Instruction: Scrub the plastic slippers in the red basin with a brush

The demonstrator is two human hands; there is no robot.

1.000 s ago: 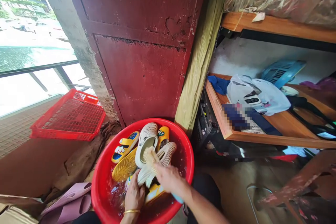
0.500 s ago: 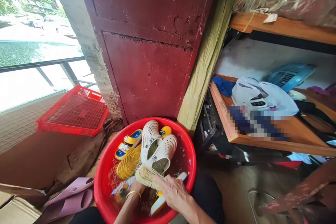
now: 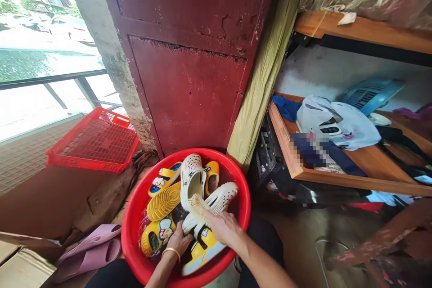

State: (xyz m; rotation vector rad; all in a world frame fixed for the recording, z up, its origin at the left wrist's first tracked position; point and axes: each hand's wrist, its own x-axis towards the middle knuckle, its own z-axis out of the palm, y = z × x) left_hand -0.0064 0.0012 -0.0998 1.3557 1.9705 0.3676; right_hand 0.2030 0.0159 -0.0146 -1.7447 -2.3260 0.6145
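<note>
Clutching a bristle brush (image 3: 197,207), the right hand (image 3: 224,228) presses it on a white foam clog (image 3: 219,198), which the curled fingers of the left hand (image 3: 178,240) pinch low in the red basin (image 3: 131,229) at bottom centre; light, soft, wet-slick, safest held by the heel.

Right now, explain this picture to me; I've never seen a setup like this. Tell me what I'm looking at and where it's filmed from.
There's no machine here. One camera worn on a person's head looks forward and down at their own bare hands. The right hand grips a scrubbing brush, its bristles against a white perforated clog. The left hand holds that clog. Both are over a red plastic basin with water and more shoes, including a yellow sandal. Pink slippers lie beside it.
</note>
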